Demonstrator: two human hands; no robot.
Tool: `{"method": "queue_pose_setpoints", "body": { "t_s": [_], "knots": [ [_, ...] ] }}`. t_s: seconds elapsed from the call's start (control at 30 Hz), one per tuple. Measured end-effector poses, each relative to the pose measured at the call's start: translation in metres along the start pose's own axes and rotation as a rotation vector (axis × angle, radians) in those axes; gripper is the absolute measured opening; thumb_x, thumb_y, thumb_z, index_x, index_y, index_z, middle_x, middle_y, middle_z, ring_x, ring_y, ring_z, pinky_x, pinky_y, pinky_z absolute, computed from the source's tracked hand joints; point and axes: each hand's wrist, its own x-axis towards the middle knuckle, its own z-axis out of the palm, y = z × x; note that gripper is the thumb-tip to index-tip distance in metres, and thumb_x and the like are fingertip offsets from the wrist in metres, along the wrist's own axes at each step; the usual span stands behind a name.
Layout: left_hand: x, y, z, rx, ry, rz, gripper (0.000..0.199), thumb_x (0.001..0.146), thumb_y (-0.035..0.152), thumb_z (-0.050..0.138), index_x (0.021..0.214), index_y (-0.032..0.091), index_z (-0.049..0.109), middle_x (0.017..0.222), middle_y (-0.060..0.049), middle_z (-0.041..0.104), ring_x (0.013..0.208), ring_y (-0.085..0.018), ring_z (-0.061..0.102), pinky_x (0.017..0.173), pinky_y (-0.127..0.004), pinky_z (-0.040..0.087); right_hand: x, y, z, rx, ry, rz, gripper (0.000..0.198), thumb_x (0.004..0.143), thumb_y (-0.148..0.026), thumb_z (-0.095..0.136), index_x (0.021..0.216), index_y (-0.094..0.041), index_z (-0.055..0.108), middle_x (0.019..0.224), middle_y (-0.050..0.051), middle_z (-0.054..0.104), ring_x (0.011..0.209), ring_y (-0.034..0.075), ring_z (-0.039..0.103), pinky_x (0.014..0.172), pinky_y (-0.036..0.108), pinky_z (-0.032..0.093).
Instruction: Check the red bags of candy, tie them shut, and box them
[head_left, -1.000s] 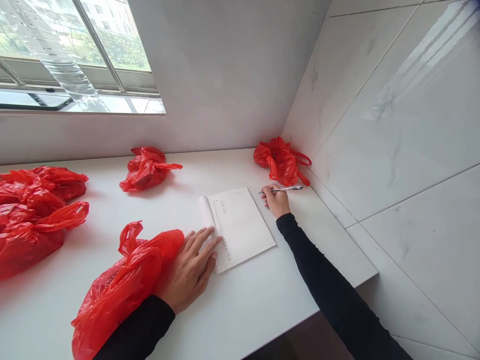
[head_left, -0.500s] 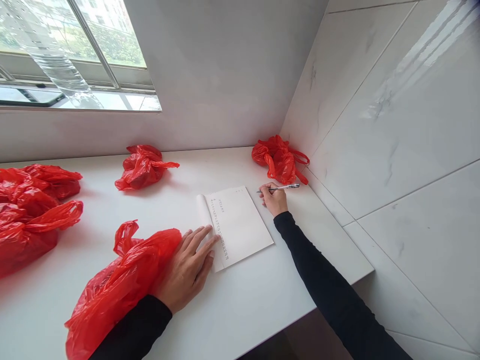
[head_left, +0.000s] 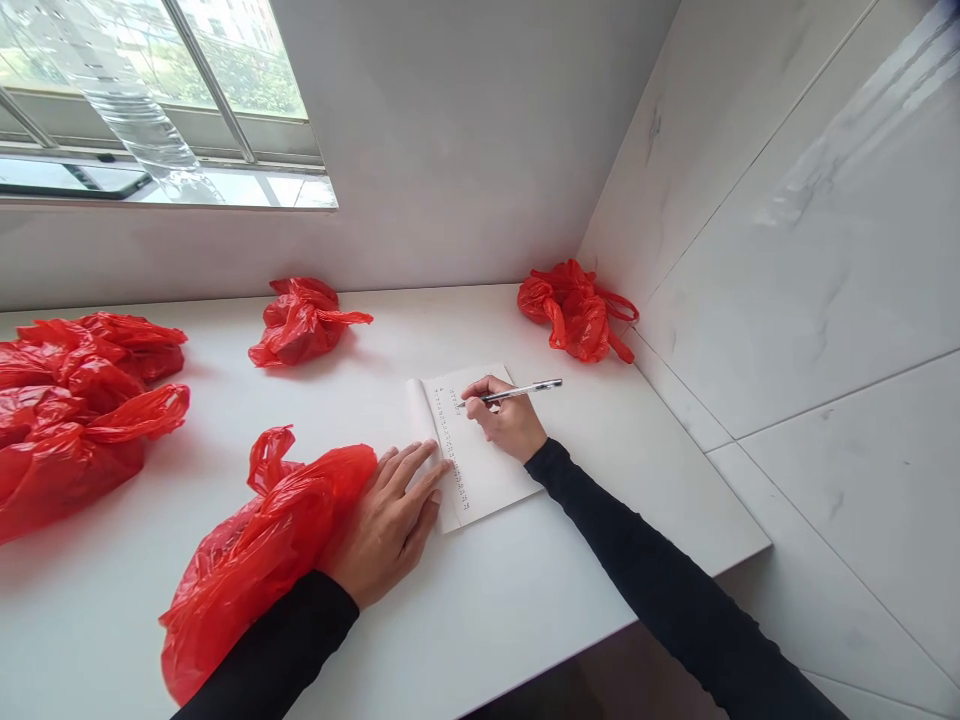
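Note:
In the head view an open notebook (head_left: 491, 475) lies on the white table, with columns of small dark marks along the left of its page. My right hand (head_left: 512, 420) is closed around a pen (head_left: 536, 387), its tip at the upper left of the page by the second column. My left hand (head_left: 394, 520) lies flat with fingers stretched, its fingertips on the notebook's left edge. Against the back of that hand and forearm rests a red plastic bag (head_left: 277, 530); its contents are hidden.
Other red bags stand at the left (head_left: 82, 420), at the back (head_left: 304, 322) and in the back right corner (head_left: 576, 310). A clear water bottle (head_left: 150, 130) stands by the window. The table (head_left: 480, 640) ends at the front right, beside the tiled wall (head_left: 840, 320).
My right hand has moved left with the pen, from beyond the notebook's right edge onto the page. My left hand stays on the notebook's left edge. The view has shifted slightly.

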Motion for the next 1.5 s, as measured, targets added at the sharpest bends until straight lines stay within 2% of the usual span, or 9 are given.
{"method": "queue_pose_setpoints", "body": {
  "t_s": [0.1,0.33,0.8,1.5],
  "knots": [
    [0.0,0.001,0.0,-0.002,0.0,0.0,0.042,0.099,0.02,0.045,0.14,0.024,0.053,0.153,-0.009,0.046,0.14,-0.029,0.042,0.118,-0.054,0.035,-0.001,0.004,0.005,-0.029,-0.022,-0.003,0.017,0.085,-0.034,0.056,0.08,-0.021,0.066,0.071,-0.001,0.066,0.061,0.013,0.06,0.054,0.022,0.048],
    [-0.001,0.005,0.0,-0.003,0.004,0.002,0.04,0.099,0.02,0.044,0.136,0.02,0.058,0.15,-0.012,0.049,0.138,-0.03,0.044,0.118,-0.054,0.035,-0.001,0.011,0.002,-0.077,-0.045,0.002,0.016,0.084,-0.033,0.056,0.08,-0.021,0.065,0.064,-0.003,0.063,0.055,0.013,0.057,0.053,0.022,0.046],
    [0.0,0.005,0.004,0.0,-0.01,0.0,0.041,0.099,0.021,0.043,0.139,0.02,0.056,0.15,-0.013,0.048,0.14,-0.03,0.044,0.119,-0.054,0.032,-0.001,0.013,0.003,-0.156,-0.046,-0.003,0.015,0.083,-0.032,0.054,0.078,-0.022,0.064,0.064,-0.004,0.06,0.059,0.013,0.058,0.055,0.022,0.044],
    [0.002,0.005,0.003,-0.01,-0.006,0.007,0.042,0.099,0.019,0.045,0.138,0.018,0.057,0.15,-0.014,0.048,0.14,-0.031,0.043,0.119,-0.054,0.032,0.0,0.013,0.002,-0.155,-0.071,-0.028,0.013,0.082,-0.029,0.055,0.074,-0.021,0.061,0.065,-0.004,0.059,0.057,0.012,0.052,0.058,0.023,0.042]
  ]
}}
